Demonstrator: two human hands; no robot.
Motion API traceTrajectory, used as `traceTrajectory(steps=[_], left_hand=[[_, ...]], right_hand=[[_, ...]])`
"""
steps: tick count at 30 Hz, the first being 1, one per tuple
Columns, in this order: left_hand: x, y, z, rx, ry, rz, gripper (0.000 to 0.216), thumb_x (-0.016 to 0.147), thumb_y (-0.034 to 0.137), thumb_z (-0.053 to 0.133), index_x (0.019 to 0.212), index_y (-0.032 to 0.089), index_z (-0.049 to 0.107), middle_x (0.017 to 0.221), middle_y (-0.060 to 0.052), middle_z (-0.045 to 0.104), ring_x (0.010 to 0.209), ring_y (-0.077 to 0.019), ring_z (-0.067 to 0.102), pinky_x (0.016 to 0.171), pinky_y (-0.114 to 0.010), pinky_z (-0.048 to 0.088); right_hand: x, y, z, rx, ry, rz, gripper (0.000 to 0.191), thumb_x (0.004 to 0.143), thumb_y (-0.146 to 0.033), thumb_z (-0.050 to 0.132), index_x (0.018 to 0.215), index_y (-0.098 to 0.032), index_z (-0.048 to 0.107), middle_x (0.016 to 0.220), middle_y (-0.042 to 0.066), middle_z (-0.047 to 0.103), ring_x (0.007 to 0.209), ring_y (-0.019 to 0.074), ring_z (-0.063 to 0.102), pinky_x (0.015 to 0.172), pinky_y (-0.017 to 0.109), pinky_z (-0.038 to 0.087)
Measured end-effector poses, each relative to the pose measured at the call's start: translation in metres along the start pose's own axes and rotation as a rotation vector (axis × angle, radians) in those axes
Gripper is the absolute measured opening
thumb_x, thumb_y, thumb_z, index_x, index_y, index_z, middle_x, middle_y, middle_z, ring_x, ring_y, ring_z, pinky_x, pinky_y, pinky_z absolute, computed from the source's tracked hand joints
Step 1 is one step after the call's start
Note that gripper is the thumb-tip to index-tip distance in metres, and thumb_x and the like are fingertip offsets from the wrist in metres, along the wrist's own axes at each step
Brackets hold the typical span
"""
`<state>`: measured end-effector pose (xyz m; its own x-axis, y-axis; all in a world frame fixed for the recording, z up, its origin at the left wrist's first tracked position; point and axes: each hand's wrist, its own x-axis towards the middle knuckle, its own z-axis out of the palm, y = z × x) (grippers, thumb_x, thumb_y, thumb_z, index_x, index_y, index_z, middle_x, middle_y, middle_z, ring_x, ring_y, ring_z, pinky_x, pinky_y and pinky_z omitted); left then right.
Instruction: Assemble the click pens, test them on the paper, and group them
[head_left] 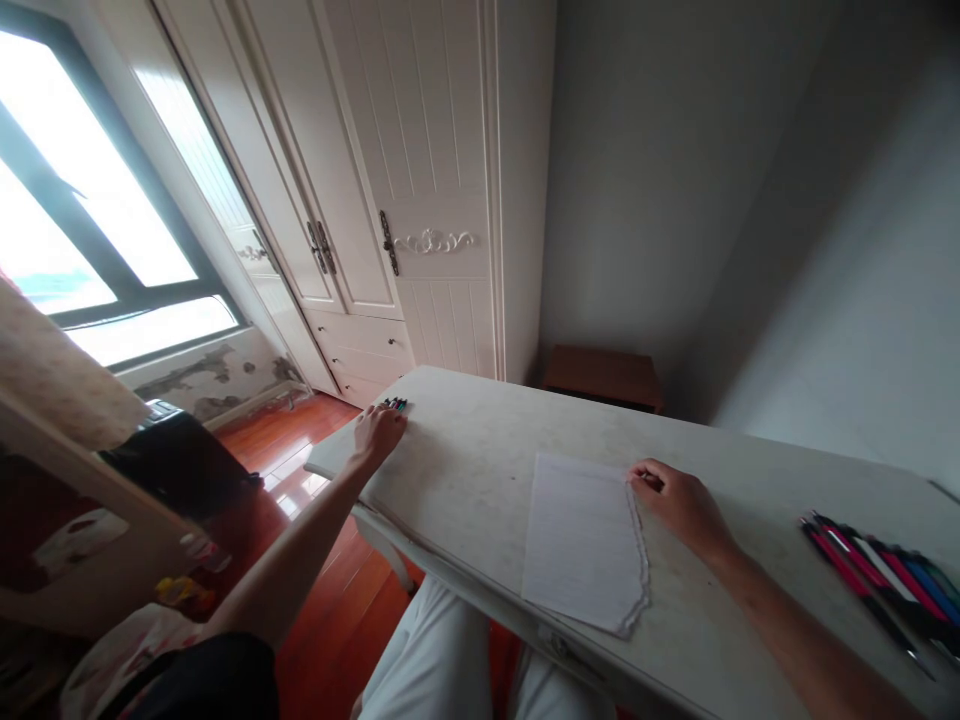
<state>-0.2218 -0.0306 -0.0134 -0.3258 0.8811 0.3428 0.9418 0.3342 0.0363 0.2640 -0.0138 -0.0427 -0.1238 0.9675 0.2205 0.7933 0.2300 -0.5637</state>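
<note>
Sitting at a pale, faintly marked table (465,430), with white-trousered legs (442,660) beneath its near edge. Finding one bunch of pens (881,582) already lying at the right end, apart from both hands, apparently settled. Finding paper (581,545) lying flat near the front edge, with a ragged right side, seemingly torn already. Holding the right hand (681,500) narrow at the paper's upper right corner, seeming to pinch it; judging this part unfinished. Resting the left hand (379,432) over a second bunch of pens (395,405) at the table's far left corner, with coloured ends showing past it; not being able to tell the grip beneath. Judging that bunch not yet left alone; seeing no sign of anything else outstanding. Counting, near to far: two legs; at least six pens at right, overlapping too much for certainty; one piece of paper, layers unclear; two hands; several pens at left, mostly hidden. Beyond, counting one low brown wooden stand (600,372), one tall white wardrobe (442,150) and, off to the left, one window (127,200).
</note>
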Motion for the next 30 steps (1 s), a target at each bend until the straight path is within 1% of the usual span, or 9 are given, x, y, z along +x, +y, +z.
traceTrajectory(steps=[3,5,13,16,19,22,26,28,30], left_hand=[[0.004,-0.001,-0.002,0.034,-0.006,-0.008,0.029,0.088,0.032,0.048,0.100,0.022,0.072,0.110,-0.011,0.069,0.107,-0.0282,0.058,0.086,-0.037,0.045],[0.005,-0.003,-0.004,0.055,-0.007,-0.009,0.028,0.086,0.030,0.049,0.102,0.021,0.071,0.110,-0.012,0.069,0.108,-0.0290,0.058,0.086,-0.038,0.045],[0.012,-0.010,-0.008,0.103,-0.032,0.052,0.028,0.083,0.029,0.048,0.089,0.017,0.072,0.109,-0.017,0.069,0.108,-0.0327,0.057,0.087,-0.042,0.044],[0.016,-0.010,-0.010,0.106,-0.035,0.076,0.026,0.079,0.027,0.049,0.083,0.016,0.073,0.103,-0.018,0.071,0.105,-0.0335,0.059,0.087,-0.043,0.043],[0.016,-0.010,-0.013,0.091,-0.020,0.100,0.025,0.076,0.026,0.050,0.079,0.017,0.073,0.098,-0.018,0.072,0.103,-0.0339,0.060,0.087,-0.044,0.043],[0.012,-0.009,-0.016,0.049,0.018,0.131,0.026,0.077,0.025,0.049,0.079,0.016,0.073,0.096,-0.018,0.072,0.102,-0.0344,0.061,0.088,-0.044,0.043],[0.007,0.000,-0.023,-0.067,0.072,0.184,0.027,0.079,0.025,0.048,0.080,0.018,0.074,0.093,-0.015,0.072,0.101,-0.0328,0.062,0.091,-0.044,0.042],[0.006,0.011,-0.025,-0.155,0.089,0.203,0.027,0.080,0.027,0.049,0.084,0.018,0.074,0.092,-0.014,0.073,0.099,-0.0323,0.062,0.087,-0.042,0.044],[0.003,0.031,-0.026,-0.261,0.096,0.221,0.027,0.080,0.032,0.052,0.088,0.018,0.074,0.089,-0.012,0.073,0.094,-0.0312,0.063,0.082,-0.040,0.046]], right_hand=[[0.001,0.001,0.000,0.003,0.011,0.005,0.024,0.077,-0.039,0.050,0.078,-0.024,0.068,0.075,0.003,0.074,0.073,0.0214,0.069,0.062,0.027,0.042],[0.001,0.002,0.000,0.009,0.014,-0.007,0.023,0.078,-0.039,0.050,0.078,-0.024,0.068,0.074,0.003,0.074,0.072,0.0213,0.069,0.062,0.027,0.042],[0.001,0.001,0.000,0.021,0.037,-0.035,0.022,0.077,-0.037,0.052,0.076,-0.024,0.069,0.072,0.002,0.074,0.069,0.0204,0.068,0.059,0.026,0.042],[0.001,0.000,-0.001,0.019,0.037,-0.036,0.021,0.077,-0.036,0.052,0.077,-0.024,0.070,0.073,0.002,0.074,0.069,0.0199,0.068,0.060,0.026,0.042],[0.001,0.000,-0.001,0.016,0.040,-0.032,0.021,0.077,-0.036,0.052,0.077,-0.024,0.070,0.072,0.002,0.074,0.069,0.0198,0.067,0.060,0.026,0.041],[0.000,-0.001,-0.001,0.015,0.040,-0.033,0.021,0.078,-0.036,0.052,0.077,-0.024,0.070,0.073,0.002,0.074,0.069,0.0195,0.067,0.060,0.026,0.041],[-0.001,-0.003,-0.002,0.006,0.018,-0.023,0.022,0.080,-0.034,0.052,0.080,-0.023,0.070,0.076,0.003,0.074,0.072,0.0195,0.066,0.063,0.027,0.041],[-0.001,-0.004,-0.002,-0.006,0.019,-0.025,0.021,0.080,-0.033,0.051,0.081,-0.023,0.070,0.073,0.002,0.073,0.070,0.0189,0.065,0.062,0.027,0.040],[-0.002,-0.006,-0.002,-0.013,0.025,-0.027,0.021,0.081,-0.031,0.051,0.082,-0.023,0.070,0.073,0.002,0.072,0.069,0.0181,0.064,0.062,0.026,0.039]])
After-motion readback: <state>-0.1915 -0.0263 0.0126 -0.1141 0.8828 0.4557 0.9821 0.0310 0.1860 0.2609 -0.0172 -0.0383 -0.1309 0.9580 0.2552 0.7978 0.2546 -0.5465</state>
